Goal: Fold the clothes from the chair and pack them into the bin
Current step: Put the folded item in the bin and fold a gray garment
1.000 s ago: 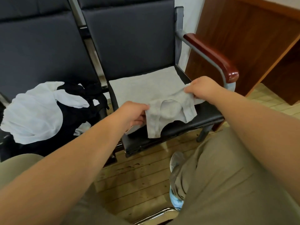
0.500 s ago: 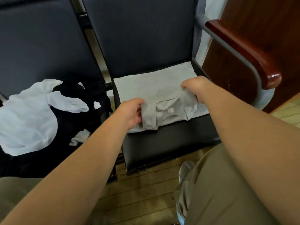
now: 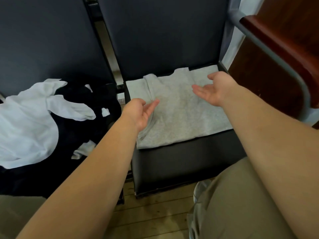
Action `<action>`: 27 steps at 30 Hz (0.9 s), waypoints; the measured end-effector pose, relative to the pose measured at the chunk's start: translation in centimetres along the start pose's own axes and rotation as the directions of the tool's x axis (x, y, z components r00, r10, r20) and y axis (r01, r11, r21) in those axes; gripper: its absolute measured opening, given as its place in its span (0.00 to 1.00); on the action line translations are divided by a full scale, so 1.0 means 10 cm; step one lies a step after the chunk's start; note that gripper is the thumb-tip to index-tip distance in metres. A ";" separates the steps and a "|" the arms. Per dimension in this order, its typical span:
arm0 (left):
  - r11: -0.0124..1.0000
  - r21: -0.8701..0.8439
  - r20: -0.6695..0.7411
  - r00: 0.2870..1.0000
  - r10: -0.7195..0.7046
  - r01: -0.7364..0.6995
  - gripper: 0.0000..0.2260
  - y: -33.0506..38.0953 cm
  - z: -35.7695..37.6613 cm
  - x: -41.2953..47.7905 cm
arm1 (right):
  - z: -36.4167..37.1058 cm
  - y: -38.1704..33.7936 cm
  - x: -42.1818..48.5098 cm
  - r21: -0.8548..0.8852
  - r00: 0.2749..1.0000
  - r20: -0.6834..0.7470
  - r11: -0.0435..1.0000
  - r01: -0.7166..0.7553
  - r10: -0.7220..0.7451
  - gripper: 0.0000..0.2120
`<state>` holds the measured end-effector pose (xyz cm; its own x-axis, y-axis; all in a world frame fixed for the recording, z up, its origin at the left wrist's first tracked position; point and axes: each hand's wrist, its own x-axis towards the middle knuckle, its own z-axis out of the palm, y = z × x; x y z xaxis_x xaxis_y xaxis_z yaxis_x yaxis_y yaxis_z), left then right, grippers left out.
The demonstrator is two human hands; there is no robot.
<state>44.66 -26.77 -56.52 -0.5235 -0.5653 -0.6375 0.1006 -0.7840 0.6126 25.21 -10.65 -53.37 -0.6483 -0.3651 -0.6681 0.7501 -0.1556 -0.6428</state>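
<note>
A grey garment [image 3: 179, 114] lies flat on the black seat of the chair [image 3: 181, 163], with a folded edge along its left side. The left hand [image 3: 141, 112] is over that fold and the right hand [image 3: 214, 91] over the far right part. Each grip is apart, fingers straight, holding nothing. A white garment [image 3: 25, 121] and black clothes [image 3: 72, 128] lie heaped on the seat to the left

Light grey knit garment [image 3: 181, 114], spread flat in layers on the seat of a black padded chair [image 3: 181, 161], its left edge folded inward along a lengthwise crease. On the adjoining dark chair [image 3: 43, 40] to the left, a crumpled white shirt [image 3: 25, 126] lies over a heap of black clothing [image 3: 77, 121].
</note>
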 end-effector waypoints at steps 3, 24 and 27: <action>0.895 0.437 -0.069 0.990 0.125 -0.083 0.04 -0.09 -0.07 -0.03 | 0.06 0.08 0.04 -0.458 0.991 -0.084 0.887 0.057 -0.108 0.18; -0.290 0.917 0.354 0.894 0.273 -0.274 0.06 -0.11 -0.49 -0.15 | -0.53 0.11 0.13 -0.943 0.888 -0.122 -0.229 -0.244 -0.444 0.28; -0.396 0.897 0.351 0.862 0.367 -0.197 0.16 -0.13 -0.52 -0.16 | -0.50 0.11 0.13 -0.950 0.860 -0.089 -0.216 -0.224 -0.503 0.31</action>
<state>49.76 -26.18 -58.69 -0.7109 -0.6847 -0.1608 -0.6959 0.6515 0.3023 24.55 -6.73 -56.76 -0.9462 -0.1544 -0.2845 -0.1408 0.9877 -0.0677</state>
